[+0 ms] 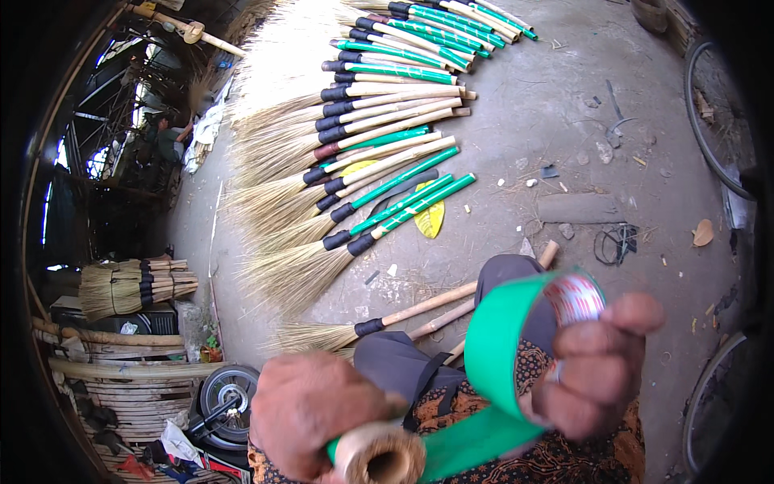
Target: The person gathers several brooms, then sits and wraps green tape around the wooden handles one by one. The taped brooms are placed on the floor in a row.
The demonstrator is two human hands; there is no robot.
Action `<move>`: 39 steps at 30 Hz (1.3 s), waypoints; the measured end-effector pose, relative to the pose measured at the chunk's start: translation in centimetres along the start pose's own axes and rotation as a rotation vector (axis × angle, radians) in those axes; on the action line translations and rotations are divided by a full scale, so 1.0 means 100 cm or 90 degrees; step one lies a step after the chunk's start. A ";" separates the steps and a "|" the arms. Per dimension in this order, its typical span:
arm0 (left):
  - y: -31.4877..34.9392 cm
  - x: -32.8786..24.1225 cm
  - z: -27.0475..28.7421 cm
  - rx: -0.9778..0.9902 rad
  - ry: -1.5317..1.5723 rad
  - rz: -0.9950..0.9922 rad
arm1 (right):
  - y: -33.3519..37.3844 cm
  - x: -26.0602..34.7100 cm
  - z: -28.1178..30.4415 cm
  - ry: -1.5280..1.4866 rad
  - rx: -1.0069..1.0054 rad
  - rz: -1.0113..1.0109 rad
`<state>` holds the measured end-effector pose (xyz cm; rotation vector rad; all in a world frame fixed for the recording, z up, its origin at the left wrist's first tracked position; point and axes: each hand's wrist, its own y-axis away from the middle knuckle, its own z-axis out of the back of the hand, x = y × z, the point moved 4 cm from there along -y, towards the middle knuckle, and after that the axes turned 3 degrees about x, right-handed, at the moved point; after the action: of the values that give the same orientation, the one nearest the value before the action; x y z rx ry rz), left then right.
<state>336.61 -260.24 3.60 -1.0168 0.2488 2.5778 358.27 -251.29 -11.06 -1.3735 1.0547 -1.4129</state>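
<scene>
- The left hand (310, 419) was clamped around the end of a bamboo stick (379, 456), low in the picture just over the person's lap; the hollow end faced the camera.
- The stick looked stiff and light, best gripped close behind the end being wrapped.
- A green tape (492, 363) ran from the stick up to the roll; it looked thin, soft and likely to crease or stick to itself, so it wanted tension.
- The right hand (601, 367) was closed on the tape roll (574, 297), fingers over its rim.
- Finished brooms (355, 153) lay in a row on the concrete floor (564, 97) beyond.
</scene>
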 end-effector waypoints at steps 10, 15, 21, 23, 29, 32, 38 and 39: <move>0.032 -0.051 -0.009 -0.273 0.001 -0.069 | -0.015 0.058 0.007 0.109 0.027 -0.123; 0.052 -0.032 0.002 -0.338 -0.033 -0.013 | -0.056 0.045 -0.003 0.023 0.144 0.089; 0.036 0.011 0.027 -0.609 -0.151 0.153 | -0.042 0.029 -0.015 0.042 0.038 0.050; 0.017 0.021 0.042 -0.532 -0.070 0.168 | -0.020 0.004 -0.019 -0.021 0.210 -0.075; -0.059 -0.001 0.063 -0.314 -0.312 0.112 | 0.087 -0.039 -0.043 0.104 0.312 -0.292; -0.087 -0.009 0.059 -0.232 -0.396 0.052 | 0.139 -0.040 -0.040 0.080 0.335 -0.366; -0.134 0.014 0.025 -0.131 -0.471 -0.070 | 0.181 -0.035 -0.032 0.088 0.340 -0.376; -0.140 0.022 0.021 -0.192 -0.491 -0.146 | 0.183 -0.037 -0.034 0.090 0.342 -0.383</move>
<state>339.29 -246.18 3.14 -0.0609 -0.4376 2.6110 355.47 -252.45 -29.78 -1.2364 0.2818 -2.0669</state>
